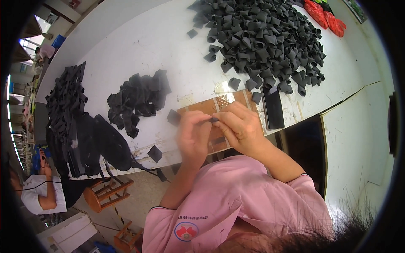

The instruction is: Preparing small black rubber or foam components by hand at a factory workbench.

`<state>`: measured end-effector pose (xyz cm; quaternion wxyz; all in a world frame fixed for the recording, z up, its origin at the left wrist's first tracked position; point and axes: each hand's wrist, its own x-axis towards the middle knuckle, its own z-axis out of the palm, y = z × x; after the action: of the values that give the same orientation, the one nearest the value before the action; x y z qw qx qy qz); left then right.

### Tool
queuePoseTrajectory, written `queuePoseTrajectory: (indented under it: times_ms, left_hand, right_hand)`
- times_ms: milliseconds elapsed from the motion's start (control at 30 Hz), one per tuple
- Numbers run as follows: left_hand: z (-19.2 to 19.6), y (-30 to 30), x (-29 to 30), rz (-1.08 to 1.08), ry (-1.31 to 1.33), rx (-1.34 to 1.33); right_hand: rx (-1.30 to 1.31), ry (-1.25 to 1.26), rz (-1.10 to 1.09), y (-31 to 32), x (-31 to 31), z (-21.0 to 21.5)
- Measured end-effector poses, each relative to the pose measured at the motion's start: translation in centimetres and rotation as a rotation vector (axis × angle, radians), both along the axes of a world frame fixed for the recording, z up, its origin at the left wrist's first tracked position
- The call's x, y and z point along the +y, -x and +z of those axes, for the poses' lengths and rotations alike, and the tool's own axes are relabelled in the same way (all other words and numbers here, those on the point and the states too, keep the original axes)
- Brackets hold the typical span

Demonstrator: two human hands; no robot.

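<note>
Both hands meet over a brown board [246, 98] near the table's front edge. Between their fingertips is a small black fabric piece [214, 119], mostly hidden by the fingers. My left hand [193, 133] is slightly blurred, its thumb and forefinger closed at the piece. My right hand [238, 126] pinches the same piece from the other side. Just left of the board lies a flat black fabric square [173, 117], and another square [155, 154] rests nearer the edge. Beyond the board spreads a big heap of black fabric loops [261, 38].
A dark phone [273, 108] lies right of the board. Flat black pieces [139, 97] are piled left of it, with black strips [65, 105] and a black pouch-like item [110, 141] farther left. Red plastic bags [325, 17] sit far right. A wooden stool [107, 194] and a seated person [44, 192] are at left.
</note>
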<state>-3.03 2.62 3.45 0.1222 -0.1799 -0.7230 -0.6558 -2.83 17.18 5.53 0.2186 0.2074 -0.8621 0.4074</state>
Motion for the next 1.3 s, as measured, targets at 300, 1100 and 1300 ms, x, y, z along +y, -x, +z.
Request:
queuePoseTrajectory:
  times_ms: [300, 1100, 1300]
  left_hand:
    - [4.0, 1.2, -0.5, -0.027, 0.353, 0.238]
    - [-2.8, 0.0, -0.7, 0.255, 0.333, 0.19]
    - [-10.8, 4.1, -6.4, 0.578, 0.474, -0.244]
  right_hand:
    - [-0.283, 0.269, 0.058, -0.1, 0.4, 0.8]
    - [-0.29, 0.277, 0.075, 0.6, 2.0, -0.7]
    - [-0.409, 0.772, -0.349, 5.2, 6.5, 1.2]
